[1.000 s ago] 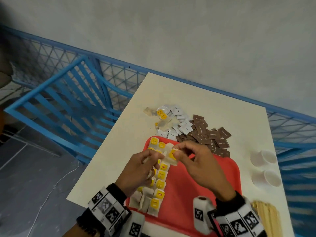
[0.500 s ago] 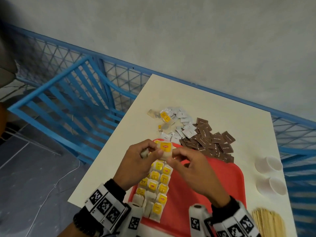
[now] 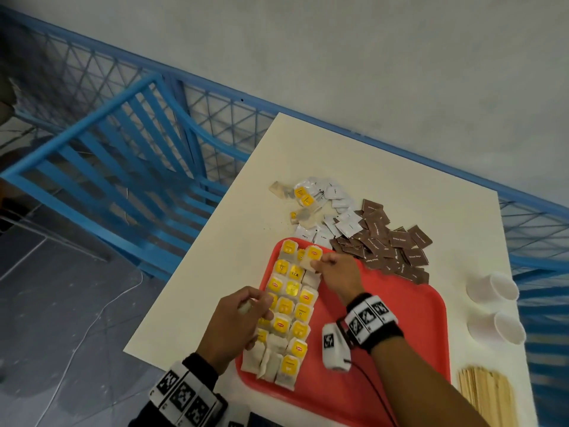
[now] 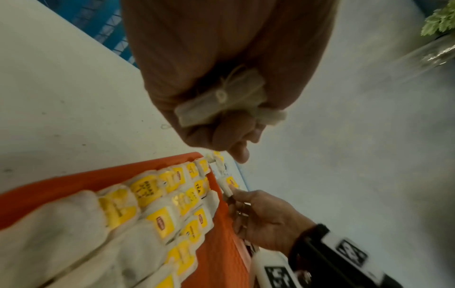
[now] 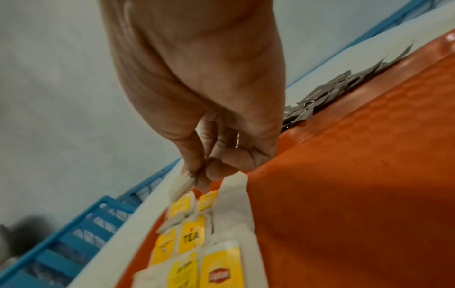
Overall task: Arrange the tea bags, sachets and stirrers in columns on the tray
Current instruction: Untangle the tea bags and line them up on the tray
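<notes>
A cream tabletop [image 3: 385,186] stands against a pale grey wall [image 3: 338,57]. Near its right edge two white paper cups [image 3: 492,288] lie on their sides, one beside the other. Past the tabletop's left and far edges runs a blue metal railing [image 3: 123,143] with wire mesh. Beyond the left edge lies a grey tiled floor [image 3: 46,318] with a thin white cable [image 3: 92,318] trailing across it. The left wrist view catches green leaves [image 4: 440,21] at its upper right corner.

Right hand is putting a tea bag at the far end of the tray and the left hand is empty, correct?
Not quite. The left hand is not empty: the left wrist view shows its fingers curled round a tea bag. The rest holds: the right hand pinches a yellow-tagged bag at the far end of the tray.
</notes>
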The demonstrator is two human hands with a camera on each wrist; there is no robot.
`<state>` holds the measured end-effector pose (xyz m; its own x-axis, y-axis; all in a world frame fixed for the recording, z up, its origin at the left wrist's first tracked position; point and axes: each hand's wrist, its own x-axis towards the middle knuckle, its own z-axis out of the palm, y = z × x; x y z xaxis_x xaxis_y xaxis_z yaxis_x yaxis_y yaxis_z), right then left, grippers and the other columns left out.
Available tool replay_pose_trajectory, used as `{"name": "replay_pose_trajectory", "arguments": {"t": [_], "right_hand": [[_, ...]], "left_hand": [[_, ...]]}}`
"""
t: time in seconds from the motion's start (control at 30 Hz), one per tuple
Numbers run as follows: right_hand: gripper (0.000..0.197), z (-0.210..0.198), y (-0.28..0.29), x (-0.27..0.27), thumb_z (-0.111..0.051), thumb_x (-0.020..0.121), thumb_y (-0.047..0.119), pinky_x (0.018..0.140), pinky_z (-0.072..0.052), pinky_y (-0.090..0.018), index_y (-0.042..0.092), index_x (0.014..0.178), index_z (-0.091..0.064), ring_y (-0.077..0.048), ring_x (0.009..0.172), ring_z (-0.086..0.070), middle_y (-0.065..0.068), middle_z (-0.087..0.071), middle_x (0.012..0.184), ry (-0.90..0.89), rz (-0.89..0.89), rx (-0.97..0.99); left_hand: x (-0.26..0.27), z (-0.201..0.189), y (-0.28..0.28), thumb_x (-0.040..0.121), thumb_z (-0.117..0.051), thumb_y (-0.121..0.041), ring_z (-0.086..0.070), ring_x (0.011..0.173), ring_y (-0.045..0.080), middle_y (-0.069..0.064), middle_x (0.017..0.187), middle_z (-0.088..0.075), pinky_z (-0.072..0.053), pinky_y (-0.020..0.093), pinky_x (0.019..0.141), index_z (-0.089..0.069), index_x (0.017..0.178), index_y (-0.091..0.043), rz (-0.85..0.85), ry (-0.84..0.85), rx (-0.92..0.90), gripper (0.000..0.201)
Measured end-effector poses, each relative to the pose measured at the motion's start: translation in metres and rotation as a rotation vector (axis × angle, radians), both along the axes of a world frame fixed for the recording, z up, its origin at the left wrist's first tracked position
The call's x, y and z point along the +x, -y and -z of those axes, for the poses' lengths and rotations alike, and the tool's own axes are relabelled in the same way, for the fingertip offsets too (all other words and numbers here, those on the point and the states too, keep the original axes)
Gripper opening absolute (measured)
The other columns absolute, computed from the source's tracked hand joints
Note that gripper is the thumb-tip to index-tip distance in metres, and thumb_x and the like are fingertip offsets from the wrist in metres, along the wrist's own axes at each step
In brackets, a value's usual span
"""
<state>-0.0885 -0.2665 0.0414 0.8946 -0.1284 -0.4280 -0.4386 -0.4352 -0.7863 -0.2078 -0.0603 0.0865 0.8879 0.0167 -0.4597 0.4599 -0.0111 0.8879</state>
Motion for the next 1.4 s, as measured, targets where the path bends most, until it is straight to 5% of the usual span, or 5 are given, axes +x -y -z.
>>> {"name": "replay_pose_trajectory", "arguments": {"t": [0.13,0.6,0.77,1.03,1.4], "right_hand": [[0.036,0.017,-0.011,0.023,-0.078,0.082,0.012,0.062,-0.045,-0.027,0.017,0.050,-0.061,-0.008,0.054,-0.051,0.006,-0.057,0.054,-0.019,-0.058,-0.109],[0.025,0.003,-0.024,0.019,-0.073,0.080,0.027,0.072,-0.055,-0.041,0.017,0.072,-0.052,-0.025,0.075,-0.063,-0.003,-0.065,0.077,0.102,-0.105,-0.296],[0.019,-0.046,-0.010,-0.017,-0.070,0.089,0.027,0.053,-0.041,-0.011,0.020,0.073,-0.064,-0.004,0.059,-0.054,0.004,-0.065,0.070,0.177,-0.376,-0.206],[0.026,0.012,0.033,-0.030,-0.052,0.095,0.021,0.066,-0.034,-0.028,0.013,0.070,-0.055,-0.025,0.078,-0.056,-0.009,-0.063,0.081,-0.065,-0.312,-0.497],[0.033,0.026,0.010,-0.032,-0.051,0.089,0.011,0.054,-0.034,-0.031,0.015,0.057,-0.049,-0.013,0.058,-0.044,0.001,-0.050,0.060,-0.046,-0.189,-0.363]], "left_hand": [[-0.008,0.005,-0.005,0.097,-0.060,-0.027,-0.054,0.065,0.028,0.011,0.083,-0.073,-0.047,0.034,0.054,-0.067,0.094,-0.007,0.002,-0.047,-0.005,0.021],[0.005,-0.009,-0.009,0.102,-0.050,-0.033,-0.052,0.051,0.014,0.008,0.080,-0.068,-0.042,0.026,0.044,-0.067,0.099,-0.005,-0.077,-0.086,-0.149,0.033],[0.015,-0.016,-0.003,0.102,-0.049,-0.029,-0.054,0.052,0.015,0.011,0.077,-0.062,-0.045,0.024,0.043,-0.063,0.102,-0.001,-0.172,-0.187,-0.451,0.031],[0.020,-0.019,0.009,0.096,-0.056,-0.028,-0.054,0.055,0.016,0.010,0.077,-0.060,-0.045,0.025,0.043,-0.064,0.100,-0.003,-0.098,-0.149,-0.465,0.026],[0.013,-0.022,0.009,0.101,-0.050,-0.028,-0.054,0.054,0.017,0.011,0.075,-0.059,-0.045,0.024,0.042,-0.061,0.105,0.002,-0.147,-0.165,-0.464,0.032]]}}
